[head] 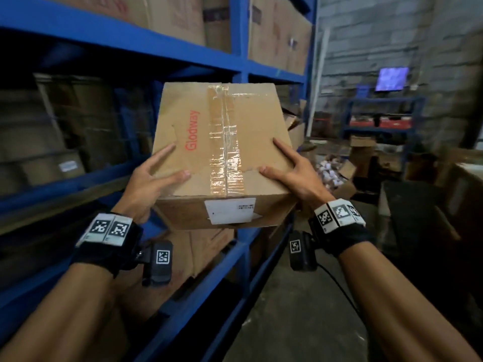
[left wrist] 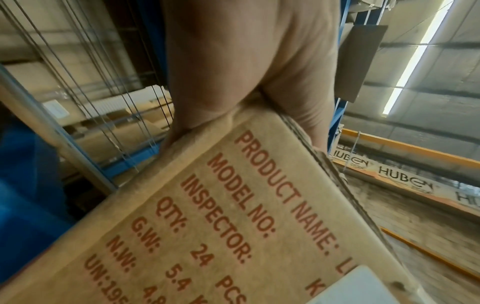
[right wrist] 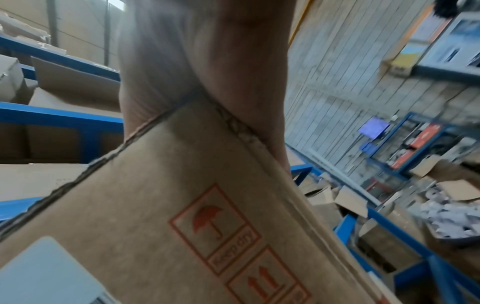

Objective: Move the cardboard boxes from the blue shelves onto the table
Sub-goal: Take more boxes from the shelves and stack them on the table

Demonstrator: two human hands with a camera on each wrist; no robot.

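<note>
A brown cardboard box (head: 222,131) with red "Glodway" print and a clear taped seam hangs in the air in front of the blue shelves (head: 130,40). My left hand (head: 154,178) grips its near left corner, thumb on the top face and fingers down the side. My right hand (head: 292,171) grips the near right corner the same way. In the left wrist view the left hand (left wrist: 233,61) clasps the box's printed side (left wrist: 233,226). The right wrist view has the right hand (right wrist: 194,51) on the box edge (right wrist: 182,205) above a "keep dry" mark.
More cardboard boxes fill the top shelf (head: 177,17), the dim middle shelf (head: 52,126) and the lower shelf (head: 203,246). Open boxes with white items (head: 332,171) lie on the floor. A small blue rack (head: 381,118) and a lit screen (head: 391,78) stand by the back wall.
</note>
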